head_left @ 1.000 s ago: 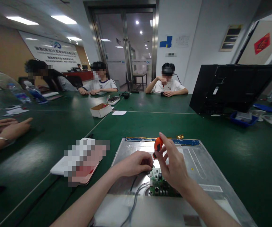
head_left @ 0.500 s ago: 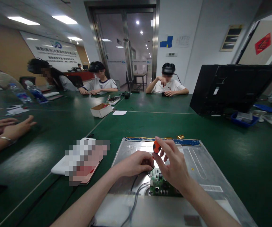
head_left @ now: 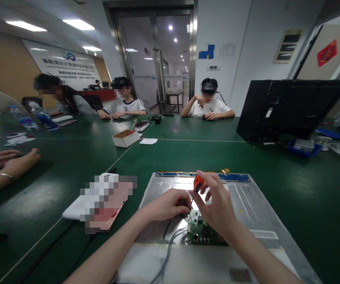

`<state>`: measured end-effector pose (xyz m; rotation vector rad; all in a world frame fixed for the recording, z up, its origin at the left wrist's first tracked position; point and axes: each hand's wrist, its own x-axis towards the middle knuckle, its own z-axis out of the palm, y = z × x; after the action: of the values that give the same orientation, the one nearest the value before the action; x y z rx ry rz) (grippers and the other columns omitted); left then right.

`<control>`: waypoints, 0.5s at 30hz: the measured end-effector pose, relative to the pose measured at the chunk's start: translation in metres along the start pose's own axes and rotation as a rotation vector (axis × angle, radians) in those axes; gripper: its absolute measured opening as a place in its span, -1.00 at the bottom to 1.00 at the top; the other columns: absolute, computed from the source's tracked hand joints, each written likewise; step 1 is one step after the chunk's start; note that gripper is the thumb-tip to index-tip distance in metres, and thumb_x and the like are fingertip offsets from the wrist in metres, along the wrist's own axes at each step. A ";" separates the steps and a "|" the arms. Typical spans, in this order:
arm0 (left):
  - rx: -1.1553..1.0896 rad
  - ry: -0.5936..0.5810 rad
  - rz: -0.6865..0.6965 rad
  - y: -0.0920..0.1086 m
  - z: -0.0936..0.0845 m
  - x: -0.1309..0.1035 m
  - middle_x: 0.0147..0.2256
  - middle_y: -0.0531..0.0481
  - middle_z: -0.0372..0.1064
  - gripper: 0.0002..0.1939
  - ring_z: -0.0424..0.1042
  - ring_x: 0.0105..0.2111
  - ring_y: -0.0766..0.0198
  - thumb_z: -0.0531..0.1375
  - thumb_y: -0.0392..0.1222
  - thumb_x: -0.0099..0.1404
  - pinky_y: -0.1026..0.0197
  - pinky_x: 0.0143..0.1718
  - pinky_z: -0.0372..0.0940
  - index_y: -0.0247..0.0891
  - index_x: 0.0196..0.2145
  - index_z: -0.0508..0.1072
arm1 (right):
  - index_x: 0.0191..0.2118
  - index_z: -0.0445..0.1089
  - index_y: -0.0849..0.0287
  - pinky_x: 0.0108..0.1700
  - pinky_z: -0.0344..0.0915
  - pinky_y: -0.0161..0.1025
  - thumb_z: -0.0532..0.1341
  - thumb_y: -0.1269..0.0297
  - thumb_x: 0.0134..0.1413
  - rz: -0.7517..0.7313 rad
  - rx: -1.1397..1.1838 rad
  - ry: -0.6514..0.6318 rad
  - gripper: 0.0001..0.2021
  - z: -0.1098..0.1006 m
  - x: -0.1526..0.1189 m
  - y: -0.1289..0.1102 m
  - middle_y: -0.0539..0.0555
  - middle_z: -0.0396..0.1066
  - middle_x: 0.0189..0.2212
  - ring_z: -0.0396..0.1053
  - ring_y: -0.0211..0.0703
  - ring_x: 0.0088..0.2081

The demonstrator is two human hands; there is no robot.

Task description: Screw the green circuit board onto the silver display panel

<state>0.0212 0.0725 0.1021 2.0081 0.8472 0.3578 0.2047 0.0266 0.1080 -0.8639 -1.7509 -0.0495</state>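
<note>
A metal panel (head_left: 246, 209) lies flat on the green table, with a green circuit board (head_left: 201, 232) on it and grey cables running from the board's left side. My right hand (head_left: 217, 197) pinches the orange and black handle of a screwdriver (head_left: 198, 184) between thumb and fingers. Its thin shaft points down toward the board's upper left corner. My left hand (head_left: 177, 205) is closed beside the shaft's lower end, fingertips pressed together at that corner; what they grip is too small to make out. A blue strip board (head_left: 237, 178) runs along the panel's far edge.
Left of the panel lie a white item (head_left: 75, 205) and a pink phone-like item (head_left: 110, 215). A white box (head_left: 125, 139) stands farther off. At the right are a black monitor (head_left: 288, 110) and blue tray (head_left: 304, 149). A neighbour's hands (head_left: 13, 163) rest at the left; people sit opposite.
The orange handle has turned a little between my right fingers and shifted slightly right. My left hand has stayed at the board's corner. The neighbour's hands moved slightly.
</note>
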 end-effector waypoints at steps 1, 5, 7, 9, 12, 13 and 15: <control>0.003 0.001 -0.004 0.000 0.000 0.000 -0.41 0.07 0.38 -0.94 0.34 -0.41 0.29 0.23 -0.33 0.18 0.27 -0.35 0.22 -0.28 -0.34 0.42 | 0.29 0.09 -0.07 -0.57 0.30 -0.36 0.16 0.41 0.27 0.007 -0.003 -0.003 -0.47 0.000 0.000 0.000 0.07 0.34 -0.16 0.35 -0.28 -0.45; 0.009 -0.012 0.009 -0.001 0.000 0.000 -0.40 0.06 0.40 -0.94 0.35 -0.39 0.28 0.24 -0.33 0.18 0.26 -0.34 0.22 -0.28 -0.34 0.43 | 0.38 0.00 -0.05 -0.54 0.34 -0.32 0.10 0.42 0.30 0.003 0.005 -0.061 -0.40 -0.001 -0.001 0.000 0.08 0.37 -0.20 0.35 -0.25 -0.45; -0.004 -0.029 0.021 -0.002 0.000 0.000 -0.39 0.05 0.41 -0.94 0.36 -0.38 0.27 0.23 -0.33 0.20 0.26 -0.33 0.23 -0.28 -0.32 0.44 | 0.42 -0.08 0.02 -0.54 0.35 -0.29 0.07 0.42 0.31 -0.004 0.028 -0.088 -0.38 -0.001 -0.002 -0.001 0.10 0.40 -0.22 0.37 -0.21 -0.44; -0.006 -0.039 0.028 -0.002 0.000 0.000 -0.38 0.05 0.41 -0.94 0.36 -0.37 0.27 0.22 -0.33 0.22 0.25 -0.32 0.24 -0.29 -0.30 0.44 | 0.43 -0.12 0.07 -0.57 0.33 -0.31 0.04 0.42 0.31 0.003 0.057 -0.103 -0.37 -0.002 -0.003 -0.001 0.09 0.41 -0.26 0.35 -0.21 -0.47; 0.011 -0.036 0.034 -0.002 0.000 0.000 -0.38 0.06 0.41 -0.94 0.36 -0.37 0.28 0.21 -0.34 0.23 0.26 -0.31 0.23 -0.28 -0.30 0.45 | 0.42 -0.13 0.09 -0.62 0.25 -0.34 0.02 0.42 0.32 0.011 0.083 -0.115 -0.40 -0.002 -0.004 -0.002 0.03 0.38 -0.35 0.29 -0.26 -0.55; 0.019 -0.033 0.038 -0.001 0.000 0.000 -0.38 0.07 0.41 -0.94 0.36 -0.37 0.28 0.21 -0.35 0.23 0.26 -0.31 0.23 -0.28 -0.30 0.45 | 0.41 -0.12 0.10 -0.62 0.24 -0.34 0.02 0.41 0.33 0.008 0.080 -0.115 -0.41 -0.002 -0.004 -0.002 0.01 0.37 -0.36 0.28 -0.27 -0.57; 0.028 -0.027 0.049 0.000 -0.001 0.000 -0.37 0.06 0.42 -0.93 0.36 -0.36 0.27 0.22 -0.36 0.21 0.26 -0.31 0.23 -0.27 -0.32 0.46 | 0.39 -0.09 0.10 -0.63 0.23 -0.34 0.05 0.38 0.33 0.002 0.057 -0.098 -0.42 -0.001 -0.003 -0.002 -0.01 0.35 -0.38 0.26 -0.29 -0.59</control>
<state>0.0211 0.0730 0.1028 2.0579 0.7911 0.3476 0.2046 0.0230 0.1064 -0.8387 -1.8340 0.0446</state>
